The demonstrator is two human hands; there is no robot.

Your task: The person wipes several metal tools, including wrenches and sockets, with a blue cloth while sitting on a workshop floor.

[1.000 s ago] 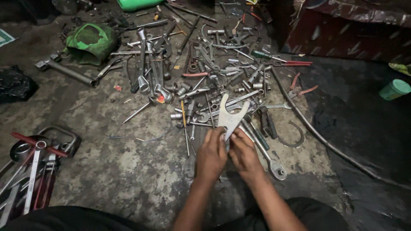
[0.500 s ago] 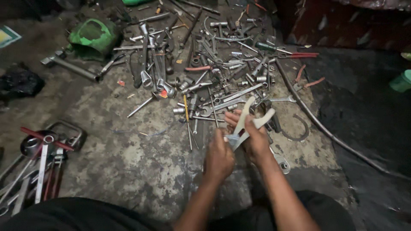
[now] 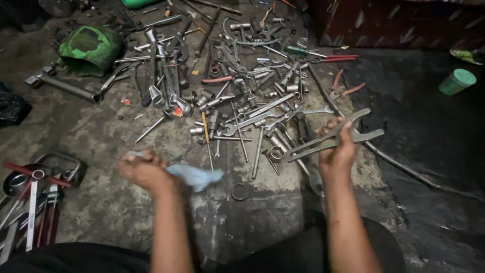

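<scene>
Grimy concrete floor (image 3: 101,131); right hand (image 3: 337,151) grips grey open-ended spanner (image 3: 331,137), left hand (image 3: 146,171) clenches pale rag (image 3: 194,176); green cup (image 3: 457,81) far right.

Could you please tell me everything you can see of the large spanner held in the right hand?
The large spanner is a flat tool of dull grey metal, smudged and worn. Its forked open-end jaw points right, past the thumb, with two prongs spread apart; the long shank runs down-left and ends above the pile of sockets and wrenches. It may be two spanners held together; I cannot tell. The right hand grips it near the jaw end, lifted off the stained concrete floor, tilted slightly upward to the right. Nothing else touches it.
</scene>
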